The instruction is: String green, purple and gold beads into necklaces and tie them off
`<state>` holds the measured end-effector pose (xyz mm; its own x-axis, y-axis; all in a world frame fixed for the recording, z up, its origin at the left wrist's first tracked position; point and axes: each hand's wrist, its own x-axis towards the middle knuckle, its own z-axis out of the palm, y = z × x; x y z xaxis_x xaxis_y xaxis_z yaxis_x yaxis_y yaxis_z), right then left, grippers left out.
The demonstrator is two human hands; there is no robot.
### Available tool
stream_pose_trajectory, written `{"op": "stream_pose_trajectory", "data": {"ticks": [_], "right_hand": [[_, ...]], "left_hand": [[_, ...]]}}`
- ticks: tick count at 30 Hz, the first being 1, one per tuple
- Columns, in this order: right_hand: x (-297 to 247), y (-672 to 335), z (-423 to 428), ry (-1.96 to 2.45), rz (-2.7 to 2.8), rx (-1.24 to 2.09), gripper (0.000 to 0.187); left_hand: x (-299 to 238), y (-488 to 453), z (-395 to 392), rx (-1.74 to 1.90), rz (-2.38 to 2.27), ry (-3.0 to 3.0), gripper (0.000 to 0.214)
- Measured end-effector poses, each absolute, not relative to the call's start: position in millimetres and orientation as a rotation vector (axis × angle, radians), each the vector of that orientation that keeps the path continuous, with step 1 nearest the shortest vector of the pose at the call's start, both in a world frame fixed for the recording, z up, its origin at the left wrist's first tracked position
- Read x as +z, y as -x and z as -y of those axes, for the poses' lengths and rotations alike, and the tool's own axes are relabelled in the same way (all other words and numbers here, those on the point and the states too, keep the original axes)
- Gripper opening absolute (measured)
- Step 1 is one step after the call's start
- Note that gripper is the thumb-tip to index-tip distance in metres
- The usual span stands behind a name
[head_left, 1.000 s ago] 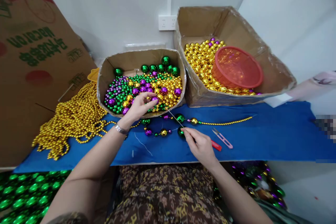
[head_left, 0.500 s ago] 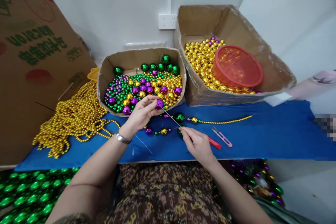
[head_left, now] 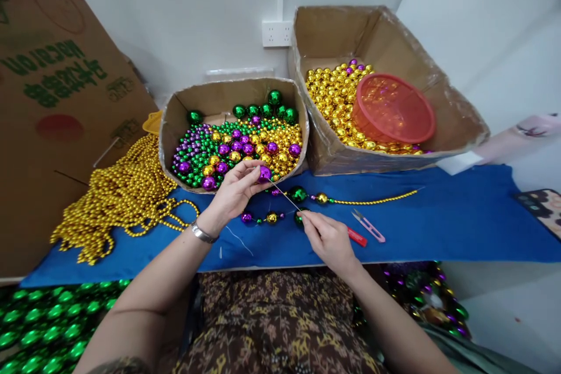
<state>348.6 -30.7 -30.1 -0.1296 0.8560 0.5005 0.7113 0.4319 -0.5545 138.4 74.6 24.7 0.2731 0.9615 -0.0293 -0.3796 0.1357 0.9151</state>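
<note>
My left hand (head_left: 234, 190) pinches a purple bead (head_left: 265, 173) at the front rim of the smaller cardboard box (head_left: 169, 128), which holds green, purple and gold beads. My right hand (head_left: 326, 239) pinches the lower end of a long thin needle (head_left: 284, 194), whose tip sits at the purple bead. Below the needle lies a partly strung strand (head_left: 307, 197) of green, gold and purple beads on the blue cloth (head_left: 438, 222).
A larger box (head_left: 456, 117) of gold beads with a red plastic basket (head_left: 392, 108) stands at the right. A heap of gold bead strings (head_left: 118, 198) lies to the left. Pink snips (head_left: 370, 226) lie beside my right hand. Green beads (head_left: 39, 321) fill the lower left.
My left hand lifted a purple bead out of the box and brought it to the needle tip. My right hand has held the needle nearly still.
</note>
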Motion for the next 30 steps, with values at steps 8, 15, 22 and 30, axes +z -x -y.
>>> {"op": "stream_pose_trajectory", "data": {"ticks": [8, 15, 22, 30], "right_hand": [[-31, -350, 32, 1.370, 1.927, 0.190, 0.026], [-30, -346, 31, 1.336, 1.921, 0.196, 0.024], [-30, -345, 30, 1.325, 1.897, 0.235, 0.023], [-22, -358, 28, 1.428, 1.832, 0.234, 0.026]], "left_hand": [[26, -141, -71, 1.136, -0.814, -1.046, 0.023], [13, -147, -59, 1.154, -0.879, -1.363, 0.044], [11, -152, -52, 1.037, -0.812, -1.372, 0.054], [11, -137, -111, 0.775, -1.222, -2.186, 0.009]]}}
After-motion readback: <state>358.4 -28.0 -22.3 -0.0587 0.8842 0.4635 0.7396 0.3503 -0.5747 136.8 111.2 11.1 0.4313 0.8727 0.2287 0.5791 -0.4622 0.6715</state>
